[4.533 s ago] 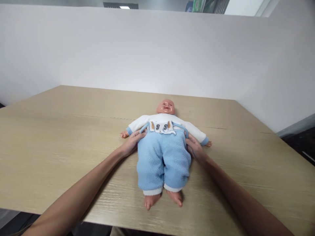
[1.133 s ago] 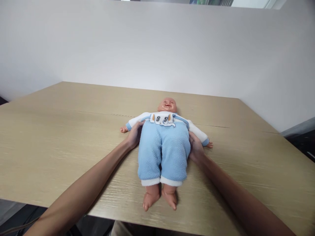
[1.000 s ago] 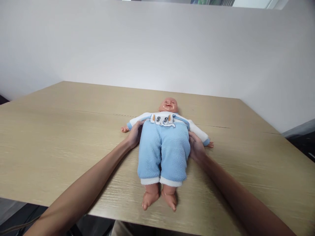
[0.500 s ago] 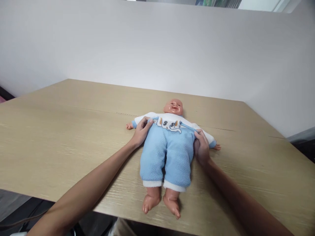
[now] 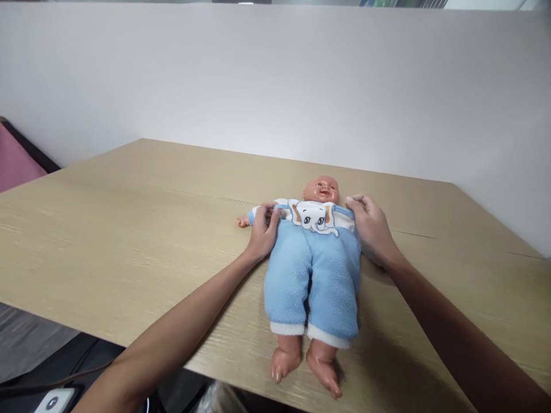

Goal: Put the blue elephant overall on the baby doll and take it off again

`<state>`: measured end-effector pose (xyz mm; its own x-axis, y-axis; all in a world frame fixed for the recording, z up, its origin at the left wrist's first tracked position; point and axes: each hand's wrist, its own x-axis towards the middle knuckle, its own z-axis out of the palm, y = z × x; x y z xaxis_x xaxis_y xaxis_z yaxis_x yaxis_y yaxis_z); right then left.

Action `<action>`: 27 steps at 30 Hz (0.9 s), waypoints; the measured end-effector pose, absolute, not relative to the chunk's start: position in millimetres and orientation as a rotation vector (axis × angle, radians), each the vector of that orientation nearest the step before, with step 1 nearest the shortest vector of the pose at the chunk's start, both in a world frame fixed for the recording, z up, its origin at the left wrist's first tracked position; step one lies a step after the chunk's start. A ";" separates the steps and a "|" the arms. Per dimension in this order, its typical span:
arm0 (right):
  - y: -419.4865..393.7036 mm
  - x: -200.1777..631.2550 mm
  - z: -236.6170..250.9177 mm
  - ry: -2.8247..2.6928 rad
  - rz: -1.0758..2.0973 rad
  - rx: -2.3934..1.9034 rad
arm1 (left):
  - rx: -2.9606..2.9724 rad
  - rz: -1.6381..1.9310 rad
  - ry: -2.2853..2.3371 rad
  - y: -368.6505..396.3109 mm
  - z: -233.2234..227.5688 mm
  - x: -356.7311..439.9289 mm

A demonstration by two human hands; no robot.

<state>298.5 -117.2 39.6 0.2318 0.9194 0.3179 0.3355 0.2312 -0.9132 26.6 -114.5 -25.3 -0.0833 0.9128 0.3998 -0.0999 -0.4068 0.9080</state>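
A baby doll lies on its back on the wooden table, feet toward me. It wears a white top and fluffy blue overalls with a white elephant bib. My left hand pinches the blue strap at the overalls' upper left corner, beside the doll's small hand. My right hand grips the strap at the upper right corner, by the doll's shoulder, and covers that arm. The doll's bare feet reach near the table's front edge.
A plain white partition stands behind the table. A seam runs across the tabletop behind the doll. A pink surface shows at the far left. A cable and a small white device lie on the floor below the table's front edge.
Both hands have climbed from the overalls' waist to the straps at the shoulders, pulling the bib higher on the chest. My view has swung left, so the doll sits further right.
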 end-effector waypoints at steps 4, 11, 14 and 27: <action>-78.6 262.7 62.4 -1.688 0.448 -1.345 | 1.420 1.617 0.966 -118.1 -23.1 26.6; -7.5 184.8 66.9 -2.676 0.729 -0.927 | 1.470 1.643 0.964 -122.1 -19.3 26.7; 7.0 170.6 54.7 -2.828 0.673 -0.824 | 1.454 1.637 0.960 -122.5 -18.5 27.2; -18.5 213.7 61.2 -2.192 0.620 -1.055 | 1.931 1.675 0.960 -125.0 -33.8 21.7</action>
